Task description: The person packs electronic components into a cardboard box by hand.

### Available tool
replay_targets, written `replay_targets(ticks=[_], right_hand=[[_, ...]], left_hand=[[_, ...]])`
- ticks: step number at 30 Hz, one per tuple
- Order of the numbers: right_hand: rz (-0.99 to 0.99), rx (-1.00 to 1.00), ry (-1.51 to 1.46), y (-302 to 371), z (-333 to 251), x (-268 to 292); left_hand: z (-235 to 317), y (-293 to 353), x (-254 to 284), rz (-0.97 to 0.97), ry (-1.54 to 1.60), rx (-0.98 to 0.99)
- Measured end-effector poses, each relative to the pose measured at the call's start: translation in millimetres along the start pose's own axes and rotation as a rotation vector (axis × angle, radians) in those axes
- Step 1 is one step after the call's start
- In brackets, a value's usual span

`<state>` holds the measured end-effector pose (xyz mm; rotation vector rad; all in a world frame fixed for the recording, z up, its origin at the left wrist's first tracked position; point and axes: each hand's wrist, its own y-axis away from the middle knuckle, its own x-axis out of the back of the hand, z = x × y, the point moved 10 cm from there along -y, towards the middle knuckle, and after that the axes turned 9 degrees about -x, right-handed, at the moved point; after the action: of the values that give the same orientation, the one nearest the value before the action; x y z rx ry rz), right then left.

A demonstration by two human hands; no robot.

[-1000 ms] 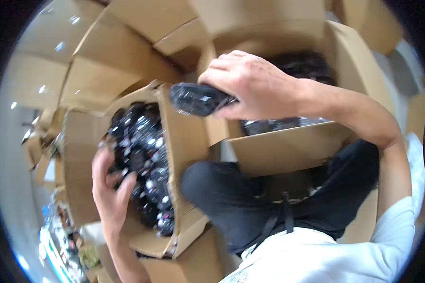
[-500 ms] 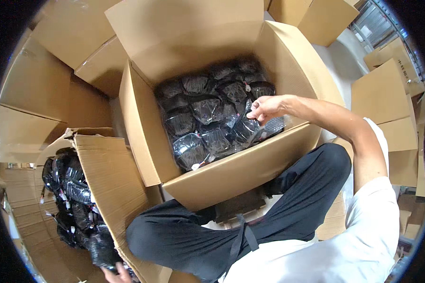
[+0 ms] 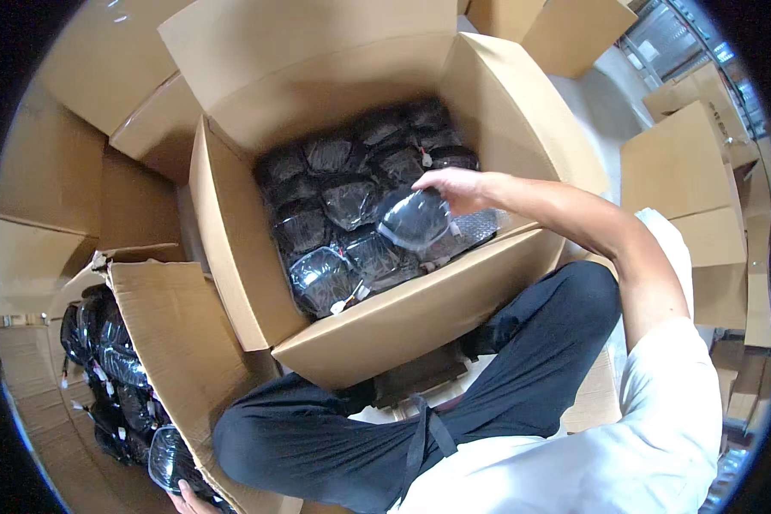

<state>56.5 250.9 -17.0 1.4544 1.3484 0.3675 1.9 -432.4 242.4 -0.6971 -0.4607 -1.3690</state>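
My right hand (image 3: 461, 188) grips the edge of a rounded black part in clear plastic wrap (image 3: 413, 218), held tilted above the big open carton (image 3: 420, 319). Beneath it, rows of similar black wrapped parts (image 3: 349, 204) fill the carton's bottom, some with white connectors on thin wires. At the lower left, my left hand (image 3: 193, 499) has its fingers on the lower end of another rounded black wrapped part (image 3: 170, 456) inside the left carton (image 3: 176, 343). The picture's edge cuts off some of this hand. More wrapped parts with wires and white plugs (image 3: 124, 364) are piled there.
Bubble wrap (image 3: 475, 227) lies in the big carton's near right corner. Its raised flaps (image 3: 308, 43) stand at the back and sides. More cardboard boxes (image 3: 73, 188) stand at the left, and others (image 3: 681, 188) at the right. My bent legs (image 3: 317, 445) are close to both cartons.
My right hand has lifted a wrapped part and shifted it left, its rounded face now showing. At the left carton, the part by my left hand has turned to show its rounded face.
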Motion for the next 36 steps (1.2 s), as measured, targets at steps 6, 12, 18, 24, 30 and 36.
replay_targets(ticks=[6, 12, 18, 24, 30, 36], right_hand=[[-0.092, -0.044, 0.145, -18.1, 20.2, 26.3], [0.377, 0.011, 0.878, -11.8, 13.2, 51.1], [0.743, 0.392, 1.537, 45.9, -49.6, -15.2], [-0.225, 0.734, 0.442, 182.3, -111.4, -209.1], [-0.265, 0.927, 0.224, 240.8, -113.6, -236.0], [-0.201, 0.840, 0.069, 203.7, -121.9, -133.8]], left_hand=[[6.2, -11.3, 28.4, 0.176, 0.141, -0.013], [31.9, -10.3, 132.3, 0.451, -0.443, -0.437], [163.6, -48.7, 29.6, 0.117, 0.656, -0.132], [320.8, -41.7, -154.0, -0.473, 1.027, -0.207], [367.2, -22.6, -266.1, -0.671, 1.058, -0.327], [343.2, 26.9, -355.6, -1.130, 0.698, -0.275]])
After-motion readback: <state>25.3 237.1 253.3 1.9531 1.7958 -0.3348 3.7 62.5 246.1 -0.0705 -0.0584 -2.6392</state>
